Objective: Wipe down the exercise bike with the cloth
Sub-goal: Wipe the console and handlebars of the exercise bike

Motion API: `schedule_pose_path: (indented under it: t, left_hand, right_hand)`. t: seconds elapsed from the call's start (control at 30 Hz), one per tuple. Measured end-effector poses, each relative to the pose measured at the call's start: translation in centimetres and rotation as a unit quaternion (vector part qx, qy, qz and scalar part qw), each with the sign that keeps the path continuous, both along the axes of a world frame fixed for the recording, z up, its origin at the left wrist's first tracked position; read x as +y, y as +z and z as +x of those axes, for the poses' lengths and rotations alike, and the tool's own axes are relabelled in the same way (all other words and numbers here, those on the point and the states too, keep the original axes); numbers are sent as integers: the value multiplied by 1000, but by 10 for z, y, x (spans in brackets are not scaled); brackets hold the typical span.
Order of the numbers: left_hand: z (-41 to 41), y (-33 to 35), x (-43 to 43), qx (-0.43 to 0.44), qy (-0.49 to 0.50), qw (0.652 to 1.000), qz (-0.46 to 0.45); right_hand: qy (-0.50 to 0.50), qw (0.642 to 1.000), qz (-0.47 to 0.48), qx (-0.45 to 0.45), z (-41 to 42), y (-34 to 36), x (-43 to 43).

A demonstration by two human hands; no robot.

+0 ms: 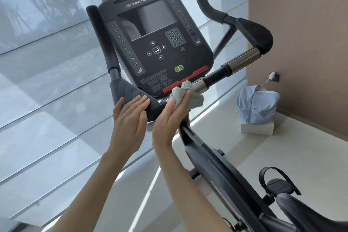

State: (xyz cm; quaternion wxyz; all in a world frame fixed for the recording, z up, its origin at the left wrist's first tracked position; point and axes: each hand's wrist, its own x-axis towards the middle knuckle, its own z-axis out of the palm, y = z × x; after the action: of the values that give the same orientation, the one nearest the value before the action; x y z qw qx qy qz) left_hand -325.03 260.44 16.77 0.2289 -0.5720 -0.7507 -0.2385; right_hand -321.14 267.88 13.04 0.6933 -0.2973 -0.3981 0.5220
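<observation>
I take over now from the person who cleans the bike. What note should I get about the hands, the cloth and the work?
Left hand: open, fingertips resting on the left pad.
Right hand: holds the cloth between thumb and fingers, pressed on the bar just below the console.
Done: one picture does not show which parts are already wiped.
Left: finish the bar, then probably the console, pads, frame, pedal and seat.
</observation>
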Motion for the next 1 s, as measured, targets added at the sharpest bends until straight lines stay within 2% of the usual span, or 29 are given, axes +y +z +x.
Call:
schedule_pose_path:
  t: [0.1,0.23,0.33,0.47,0.6,0.7,0.8,0.87,0.93,1.0]
  left_hand:
    - [-1,1,-2,4,-3,1000,-4]
    - [0,2,-3,2,-1,1000,-11]
    - [1,2,-3,5,-3,1000,-18]
    - [0,4,-3,7,-9,1000,-16]
    - [3,6,-4,-5,-7,1000,-11]
    - [7,5,-3,-16,-4,1000,-7]
    - [6,5,-2,-17,-7,1000,1]
    - [5,4,-2,-13,-11,1000,5]
    - [4,4,-3,-13,-13,1000,10]
    - [5,3,-4,-14,-14,1000,12]
  right_hand:
    - [5,1000,-6,16,3,3,12]
    - [-26,997,-59,46,12,10,44]
    - [-23,995,-77,57,7,11,34]
    - [-9,999,-38,24,3,10,13]
    - [-49,991,-46,-114,19,20,53]
    - [-79,963,-52,-250,28,21,72]
    - [-134,921,75,-359,20,16,45]
    - [-130,884,175,-414,14,6,24]
    - [-113,856,240,-444,21,5,29]
    - [-118,829,266,-478,37,7,57]
